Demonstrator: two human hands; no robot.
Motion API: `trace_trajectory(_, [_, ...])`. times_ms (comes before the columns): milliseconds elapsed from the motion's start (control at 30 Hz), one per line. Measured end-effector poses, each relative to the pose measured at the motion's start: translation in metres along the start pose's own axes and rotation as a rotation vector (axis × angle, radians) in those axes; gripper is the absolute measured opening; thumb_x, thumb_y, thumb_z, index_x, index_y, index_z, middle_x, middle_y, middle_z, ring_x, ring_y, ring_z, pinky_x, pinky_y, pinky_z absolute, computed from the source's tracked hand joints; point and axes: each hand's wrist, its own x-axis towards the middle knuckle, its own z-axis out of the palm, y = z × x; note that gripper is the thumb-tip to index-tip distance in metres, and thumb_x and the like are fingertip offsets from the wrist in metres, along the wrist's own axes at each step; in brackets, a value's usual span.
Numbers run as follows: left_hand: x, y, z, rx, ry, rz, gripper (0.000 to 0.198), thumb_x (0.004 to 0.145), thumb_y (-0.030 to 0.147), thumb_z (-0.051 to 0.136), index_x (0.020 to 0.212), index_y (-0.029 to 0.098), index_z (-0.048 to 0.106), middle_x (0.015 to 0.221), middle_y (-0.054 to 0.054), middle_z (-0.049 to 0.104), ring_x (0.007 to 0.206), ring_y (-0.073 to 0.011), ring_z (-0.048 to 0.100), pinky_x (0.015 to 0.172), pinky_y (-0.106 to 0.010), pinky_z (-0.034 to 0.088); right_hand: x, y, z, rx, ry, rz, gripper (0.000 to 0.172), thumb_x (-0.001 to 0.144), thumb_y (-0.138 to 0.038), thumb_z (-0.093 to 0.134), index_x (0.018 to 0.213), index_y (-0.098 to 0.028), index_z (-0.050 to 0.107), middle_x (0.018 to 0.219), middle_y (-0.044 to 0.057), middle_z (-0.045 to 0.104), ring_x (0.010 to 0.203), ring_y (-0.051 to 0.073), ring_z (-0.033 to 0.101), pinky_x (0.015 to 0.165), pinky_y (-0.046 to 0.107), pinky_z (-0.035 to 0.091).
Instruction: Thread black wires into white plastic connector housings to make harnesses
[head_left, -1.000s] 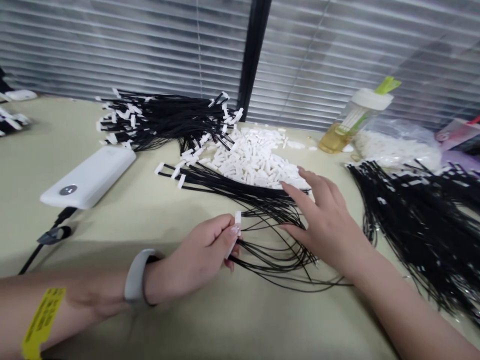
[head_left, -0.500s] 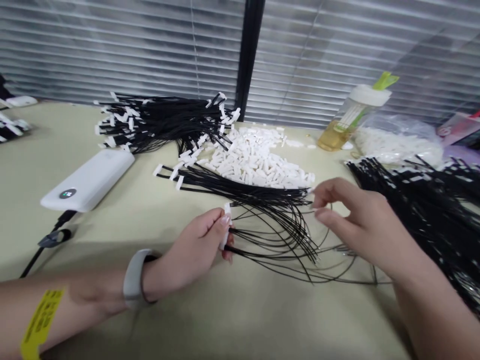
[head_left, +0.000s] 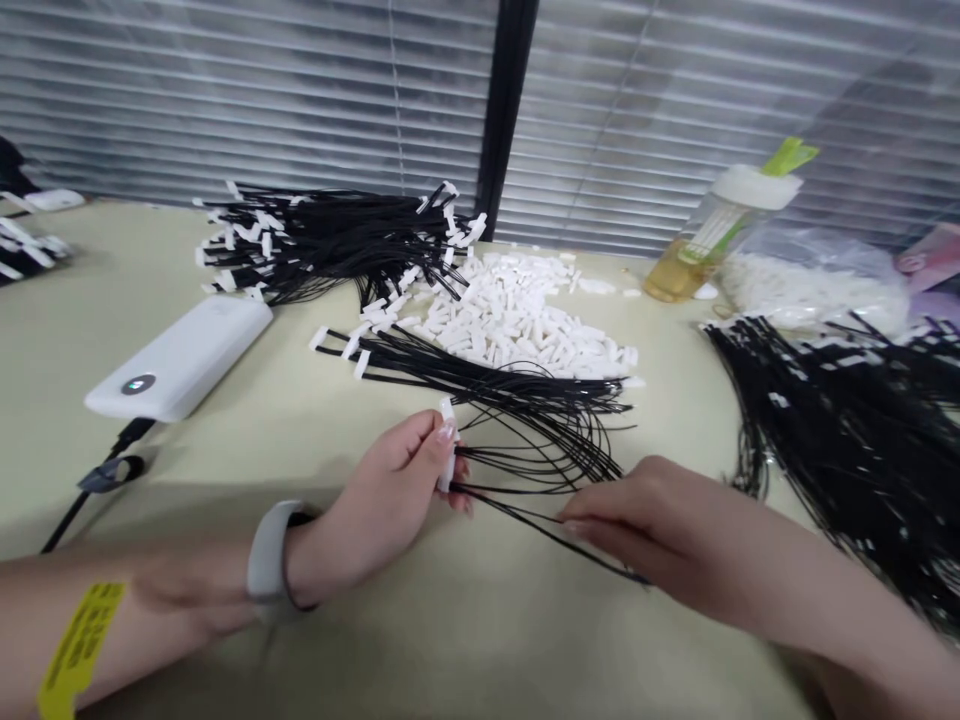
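Observation:
My left hand (head_left: pixel 409 470) pinches a white connector (head_left: pixel 448 445) between thumb and fingers, near the middle of the view. Thin black wires (head_left: pixel 517 457) run from this connector to the right. Lower right of centre, my right hand (head_left: pixel 637 525) is closed round some of those wires, with their ends partly hidden by the fingers. Just beyond both hands lies a bundle of black wires (head_left: pixel 465 375), white connectors at its left end. Behind that bundle is a heap of small white connectors (head_left: pixel 517 315).
A white power bank (head_left: pixel 180 360) with a cable lies at the left. A large wire pile (head_left: pixel 337 235) is at the back. On the right are a bottle of yellowish liquid (head_left: pixel 675 272), a clear plastic bag (head_left: pixel 817 285) and more black wires (head_left: pixel 847 430).
My right hand has moved down and left and closed on wires from the held connector. My left hand has hardly moved and still holds the connector.

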Motion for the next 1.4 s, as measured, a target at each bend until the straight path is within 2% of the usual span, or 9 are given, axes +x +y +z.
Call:
trace_trajectory(67, [-0.002, 0.002, 0.001, 0.053, -0.021, 0.012, 0.024, 0.086, 0.034, 0.039, 0.069, 0.018, 0.045, 0.062, 0.005, 0.050, 0.051, -0.0070, 0.052, 0.051, -0.020, 0.047, 0.010, -0.011, 0.009, 0.023, -0.077, 0.005, 0.031, 0.086, -0.027, 0.039, 0.057, -0.017, 0.047, 0.049, -0.005, 0.043, 0.046, 0.005, 0.035, 0.044, 0.019, 0.025])
trace_trajectory(167, [-0.005, 0.002, 0.001, 0.110, -0.053, 0.037, 0.024, 0.087, 0.035, 0.037, 0.071, 0.018, 0.045, 0.063, 0.005, 0.049, 0.051, -0.0067, 0.053, 0.051, -0.020, 0.045, 0.022, -0.021, 0.021, 0.049, -0.063, 0.015, 0.030, 0.086, -0.024, 0.037, 0.058, -0.016, 0.046, 0.047, -0.006, 0.037, 0.046, 0.005, 0.031, 0.046, 0.019, 0.023])
trace_trajectory(467, [-0.006, -0.001, -0.001, 0.208, -0.110, 0.120, 0.025, 0.087, 0.035, 0.035, 0.070, 0.019, 0.043, 0.064, 0.005, 0.048, 0.055, -0.0095, 0.053, 0.055, -0.023, 0.044, 0.024, -0.031, 0.029, 0.153, 0.049, -0.113, 0.021, 0.085, -0.019, 0.040, 0.078, -0.020, 0.059, 0.058, -0.006, 0.051, 0.050, 0.005, 0.036, 0.051, 0.019, 0.024])
trace_trajectory(733, [-0.007, 0.000, 0.001, 0.210, -0.128, 0.098, 0.025, 0.087, 0.035, 0.034, 0.069, 0.019, 0.041, 0.065, 0.004, 0.047, 0.055, -0.0094, 0.053, 0.054, -0.023, 0.044, 0.024, -0.029, 0.039, -0.120, 0.106, -0.142, 0.023, 0.084, -0.020, 0.036, 0.070, -0.019, 0.054, 0.053, -0.003, 0.048, 0.050, 0.008, 0.037, 0.052, 0.025, 0.022])
trace_trajectory(933, [-0.006, 0.002, 0.001, 0.275, -0.142, 0.129, 0.027, 0.088, 0.032, 0.032, 0.066, 0.019, 0.040, 0.062, 0.004, 0.046, 0.054, -0.0094, 0.052, 0.055, -0.023, 0.043, 0.022, -0.029, 0.039, -0.254, 0.189, -0.224, 0.019, 0.078, -0.013, 0.044, 0.061, -0.018, 0.049, 0.065, 0.000, 0.050, 0.065, 0.012, 0.042, 0.057, 0.027, 0.025])
trace_trajectory(1133, [-0.006, 0.001, 0.001, 0.239, -0.138, 0.101, 0.026, 0.088, 0.033, 0.034, 0.068, 0.019, 0.040, 0.063, 0.005, 0.046, 0.052, -0.0084, 0.052, 0.053, -0.024, 0.043, 0.018, -0.024, 0.032, -0.442, 0.253, -0.229, 0.016, 0.073, -0.009, 0.049, 0.060, -0.018, 0.051, 0.058, 0.000, 0.051, 0.056, 0.011, 0.042, 0.052, 0.027, 0.025])
trace_trajectory(1233, [-0.005, -0.001, 0.002, 0.118, -0.114, 0.049, 0.024, 0.088, 0.035, 0.034, 0.071, 0.019, 0.041, 0.066, 0.004, 0.046, 0.054, -0.0084, 0.051, 0.053, -0.024, 0.045, 0.009, -0.015, 0.011, -0.434, 0.444, -0.048, 0.015, 0.074, -0.018, 0.053, 0.060, -0.019, 0.058, 0.048, -0.001, 0.049, 0.045, 0.008, 0.040, 0.046, 0.026, 0.025])
trace_trajectory(1300, [-0.004, 0.000, 0.002, 0.064, -0.108, 0.018, 0.024, 0.087, 0.036, 0.035, 0.072, 0.019, 0.041, 0.067, 0.004, 0.046, 0.055, -0.0084, 0.050, 0.053, -0.023, 0.047, 0.003, -0.007, -0.006, -0.294, 0.719, 0.119, 0.008, 0.074, -0.023, 0.057, 0.072, -0.020, 0.064, 0.051, -0.001, 0.055, 0.043, 0.007, 0.041, 0.043, 0.024, 0.028])
trace_trajectory(1400, [-0.004, 0.002, 0.002, 0.069, -0.101, 0.004, 0.025, 0.087, 0.037, 0.035, 0.070, 0.019, 0.040, 0.066, 0.004, 0.046, 0.053, -0.0076, 0.048, 0.053, -0.023, 0.047, -0.001, 0.004, -0.025, 0.057, 1.183, 0.244, 0.023, 0.073, -0.023, 0.060, 0.095, -0.019, 0.066, 0.078, 0.006, 0.064, 0.064, 0.015, 0.058, 0.052, 0.027, 0.039])
